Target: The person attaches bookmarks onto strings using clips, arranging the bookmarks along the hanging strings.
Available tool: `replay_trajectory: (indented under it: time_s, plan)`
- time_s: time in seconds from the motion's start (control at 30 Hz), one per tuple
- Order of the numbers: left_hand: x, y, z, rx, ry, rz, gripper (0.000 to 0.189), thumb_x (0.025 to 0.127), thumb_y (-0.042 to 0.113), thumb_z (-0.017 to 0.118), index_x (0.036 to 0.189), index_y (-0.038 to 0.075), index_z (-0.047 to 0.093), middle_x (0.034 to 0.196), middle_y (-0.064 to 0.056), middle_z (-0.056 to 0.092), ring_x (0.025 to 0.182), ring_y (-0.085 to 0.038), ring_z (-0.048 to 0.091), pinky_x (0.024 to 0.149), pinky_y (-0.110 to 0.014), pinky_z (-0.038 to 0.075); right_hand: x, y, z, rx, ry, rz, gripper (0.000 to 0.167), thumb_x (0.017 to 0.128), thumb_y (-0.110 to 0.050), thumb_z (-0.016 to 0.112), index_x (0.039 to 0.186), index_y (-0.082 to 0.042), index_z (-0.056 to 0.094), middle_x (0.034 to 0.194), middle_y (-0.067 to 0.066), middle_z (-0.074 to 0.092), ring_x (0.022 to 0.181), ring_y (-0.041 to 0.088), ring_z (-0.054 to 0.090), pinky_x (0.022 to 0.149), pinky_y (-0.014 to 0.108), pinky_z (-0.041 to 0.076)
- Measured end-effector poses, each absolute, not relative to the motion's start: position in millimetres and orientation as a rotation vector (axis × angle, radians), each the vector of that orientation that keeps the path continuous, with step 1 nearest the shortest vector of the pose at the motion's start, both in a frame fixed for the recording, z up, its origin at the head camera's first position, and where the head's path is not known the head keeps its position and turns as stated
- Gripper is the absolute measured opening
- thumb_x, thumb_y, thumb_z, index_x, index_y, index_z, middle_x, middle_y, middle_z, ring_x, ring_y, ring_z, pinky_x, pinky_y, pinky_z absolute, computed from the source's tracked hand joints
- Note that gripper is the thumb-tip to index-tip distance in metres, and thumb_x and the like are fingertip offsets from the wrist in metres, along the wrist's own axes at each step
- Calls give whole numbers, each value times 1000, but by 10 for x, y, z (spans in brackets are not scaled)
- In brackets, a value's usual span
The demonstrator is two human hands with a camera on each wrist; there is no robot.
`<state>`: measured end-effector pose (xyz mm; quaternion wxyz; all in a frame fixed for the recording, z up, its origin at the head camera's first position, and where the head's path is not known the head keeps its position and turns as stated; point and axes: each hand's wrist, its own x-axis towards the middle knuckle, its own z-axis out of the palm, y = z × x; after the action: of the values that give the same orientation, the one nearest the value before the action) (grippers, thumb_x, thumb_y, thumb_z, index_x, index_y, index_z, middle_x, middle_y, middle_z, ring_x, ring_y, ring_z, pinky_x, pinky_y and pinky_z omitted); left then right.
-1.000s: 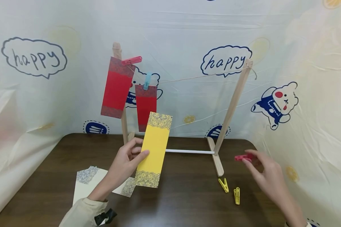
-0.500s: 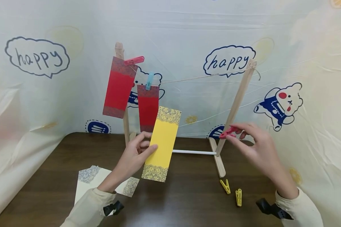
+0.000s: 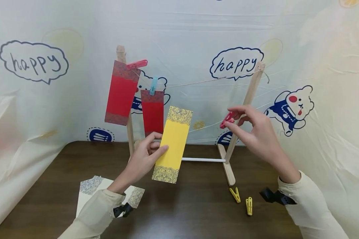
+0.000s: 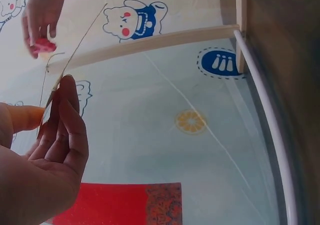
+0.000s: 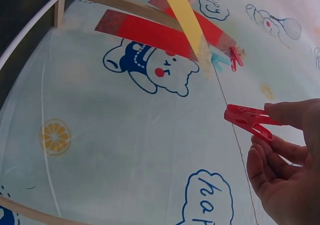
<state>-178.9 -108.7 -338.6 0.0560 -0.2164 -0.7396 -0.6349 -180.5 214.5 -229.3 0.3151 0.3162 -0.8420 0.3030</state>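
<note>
My left hand (image 3: 145, 156) pinches a yellow card (image 3: 175, 141) with black lace patterns at both ends, thumb in front and fingers behind. The card tilts a little, in front of a small red card (image 3: 152, 113) that hangs from the string (image 3: 194, 83) by a blue clothespin (image 3: 154, 86). A larger red card (image 3: 121, 94) hangs further left under a pink clothespin (image 3: 137, 64). Between thumb and fingers, my right hand (image 3: 254, 132) holds a red clothespin (image 5: 247, 120), below the string and apart from it, near the right post.
Two wooden posts (image 3: 251, 89) carry the string, joined low down by a white rod (image 3: 201, 160). Two yellow clothespins (image 3: 249, 205) lie on the dark table (image 3: 203, 212) at right. White patterned cards (image 3: 89, 191) lie at left, partly under my left sleeve.
My right hand has risen and moved left with the red clothespin, from above the table's right side to beside the right post. My left hand has lifted the yellow card slightly up and right.
</note>
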Motion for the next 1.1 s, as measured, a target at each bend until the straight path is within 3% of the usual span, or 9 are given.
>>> replay_trajectory:
  time_s: [0.53,0.77,1.1]
  plan:
    - [-1920,-1084,-3264,-670,-2214,-1974,32,96,14,66,123,3,52,112,-16,70,91,-26,73,78,-36,59,-1858,2124,-2076,800,-2229,840,32,88,-11,77,119,-8,69,99,2,73,85,12,64,72,19,48]
    - [-2049,-1104,-3288,-666,-2213,-1965,33,96,13,66,122,1,52,109,-19,70,87,-28,73,77,-36,60,-1976,1978,-1967,838,-2232,865,29,89,-13,75,116,-5,67,99,4,73,90,14,65,82,23,49]
    - [-2154,-989,-3296,-699,-2197,-1993,32,96,13,67,121,1,51,112,-18,70,93,-29,73,79,-38,59,-2112,1770,-1805,895,-2195,887,28,90,-13,74,116,-4,66,99,3,73,92,11,64,83,26,51]
